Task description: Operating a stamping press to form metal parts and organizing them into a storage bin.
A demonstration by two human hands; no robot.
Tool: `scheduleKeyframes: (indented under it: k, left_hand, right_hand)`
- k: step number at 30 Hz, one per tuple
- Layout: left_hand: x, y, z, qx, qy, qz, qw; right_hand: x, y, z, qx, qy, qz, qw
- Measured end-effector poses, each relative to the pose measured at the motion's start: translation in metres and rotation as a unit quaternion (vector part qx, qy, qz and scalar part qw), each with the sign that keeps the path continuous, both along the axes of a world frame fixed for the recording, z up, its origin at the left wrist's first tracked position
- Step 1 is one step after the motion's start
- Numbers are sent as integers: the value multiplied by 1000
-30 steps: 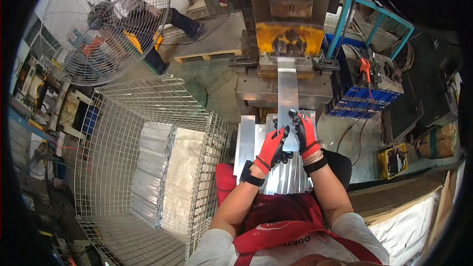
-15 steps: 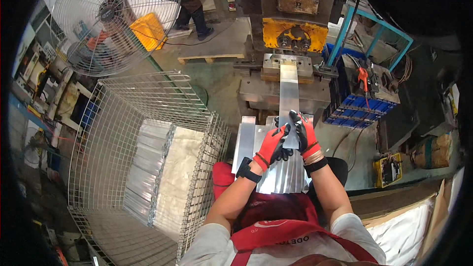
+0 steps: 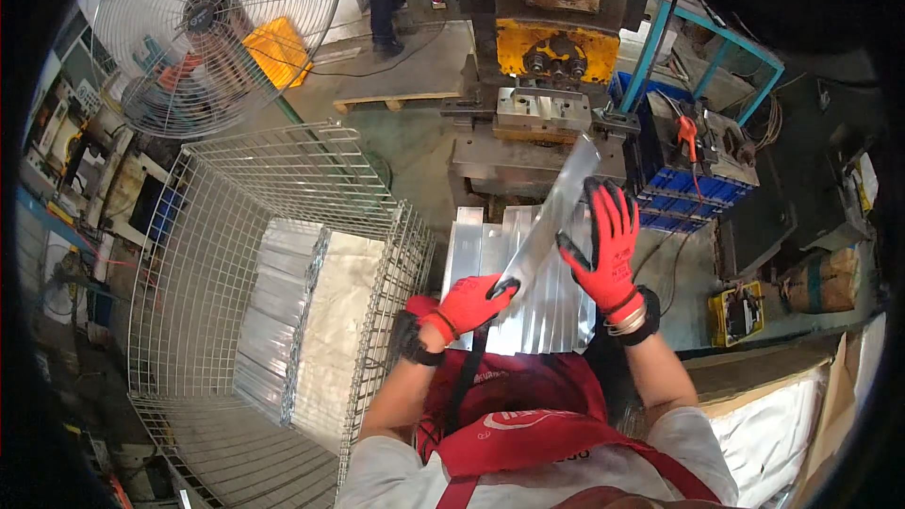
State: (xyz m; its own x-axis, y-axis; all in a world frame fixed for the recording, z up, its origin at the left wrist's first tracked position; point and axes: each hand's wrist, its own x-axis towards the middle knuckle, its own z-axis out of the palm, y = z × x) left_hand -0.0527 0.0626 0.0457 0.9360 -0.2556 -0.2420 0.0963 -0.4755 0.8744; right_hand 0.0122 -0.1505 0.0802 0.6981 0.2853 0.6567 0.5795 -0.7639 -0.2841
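Note:
A long flat metal strip (image 3: 549, 221) is tilted in front of me, its far end up to the right, clear of the machine. My left hand (image 3: 477, 303), in a red and black glove, is closed on its near end. Beside the strip's right edge, my right hand (image 3: 606, 250) is open with its fingers stretched; I cannot tell whether its thumb touches the metal. Below lie several more metal strips (image 3: 556, 320) side by side. Ahead stands the press machine (image 3: 564, 47), with a metal die block (image 3: 544, 110) on its bed.
On my left is a wire basket (image 3: 386, 292) holding stacked metal strips and a beige sheet. A large fan (image 3: 212, 19) stands behind it. Blue crates (image 3: 674, 193) with an orange air gun (image 3: 687, 137) are at right. A person's legs (image 3: 382, 0) show at the back.
The strip has come out of the press die toward me and swung up to the right. My left hand moved down to its near end; the right hand opened. The person behind shifted.

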Motion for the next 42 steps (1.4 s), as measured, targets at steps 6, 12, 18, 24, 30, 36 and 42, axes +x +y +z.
scheduleKeyframes:
  k: [6, 12, 18, 24, 30, 36, 42]
  left_hand:
    - [-29, 20, 5, 263, -360, -139, 884]
    - [-9, 29, 27, 168, -397, 129, 893]
    - [1, -2, -40, -452, 72, 108, 883]
    - [8, -55, -36, -426, 47, 2, 904]
    - [36, -58, -29, -331, -98, 29, 938]
    - [47, -62, -9, -430, 204, 97, 874]
    - [51, -62, -20, -390, 155, 147, 896]
  right_hand:
    - [-16, -14, -3, -327, 145, 218, 908]
    - [-10, -31, -29, -165, 230, 188, 940]
    - [39, -14, -64, 407, 479, 129, 767]
    - [92, 10, -88, 570, 420, 215, 673]
    - [112, 27, -84, 564, 423, 194, 682]
    - [127, 33, -98, 589, 406, 190, 673]
    - [94, 29, -109, 495, 296, 271, 770]
